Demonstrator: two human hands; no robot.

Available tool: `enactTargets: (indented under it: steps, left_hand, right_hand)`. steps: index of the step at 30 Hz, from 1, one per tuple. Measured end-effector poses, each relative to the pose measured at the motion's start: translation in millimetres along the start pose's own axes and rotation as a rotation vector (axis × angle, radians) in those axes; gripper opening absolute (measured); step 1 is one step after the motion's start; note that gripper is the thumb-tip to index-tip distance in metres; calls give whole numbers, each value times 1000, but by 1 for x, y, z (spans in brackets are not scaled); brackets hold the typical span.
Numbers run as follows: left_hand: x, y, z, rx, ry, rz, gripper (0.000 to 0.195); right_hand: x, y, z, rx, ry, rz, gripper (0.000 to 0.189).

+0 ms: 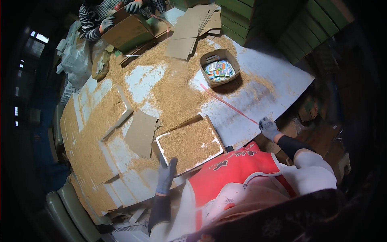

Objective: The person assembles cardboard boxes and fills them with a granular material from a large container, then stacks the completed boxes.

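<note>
My left hand [167, 178], in a grey glove, is at the near left corner of a white foam box [191, 166], its thumb over the rim. Tan shavings [187, 145] fill this box up to its rim. Around it stands an opened cardboard carton [215, 130], close against my red apron [235, 163]. Off to the right, by the table edge, my gloved right hand [268, 128] grips one end of a pink strap [229, 106]. The strap runs taut-looking across the white table [260, 99] toward a cut-down carton [208, 83] holding small printed packets [220, 70].
Flat cardboard sheets [184, 39] lie at the back, and another cardboard piece [140, 133] is left of the carton. Loose shavings [178, 87] cover much of the table. Green cartons [235, 21] are stacked far right. Across the table, a gloved co-worker [107, 24] handles a carton [128, 33].
</note>
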State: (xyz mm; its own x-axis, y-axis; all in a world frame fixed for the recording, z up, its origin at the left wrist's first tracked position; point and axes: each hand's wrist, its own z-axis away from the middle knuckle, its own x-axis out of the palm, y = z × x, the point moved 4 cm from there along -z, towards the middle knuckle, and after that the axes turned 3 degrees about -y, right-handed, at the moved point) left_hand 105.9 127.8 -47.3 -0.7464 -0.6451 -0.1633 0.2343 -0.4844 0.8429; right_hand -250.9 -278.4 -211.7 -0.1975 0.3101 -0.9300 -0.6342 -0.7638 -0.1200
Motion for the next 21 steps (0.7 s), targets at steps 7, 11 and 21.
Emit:
enactTargets:
  steps: [7,11,21]
  left_hand:
    - [38,-1,-35,-498,103,-1239,64]
    - [41,-41,-56,-360,-21,-1415,36]
    - [-116,24,-86,440,580,-662,47]
  right_hand:
    - [-60,12,39,-321,-1115,400,52]
    - [-234,-125,-178,-374,140,-445,34]
    - [-163,-126,-309,51,177,209,27]
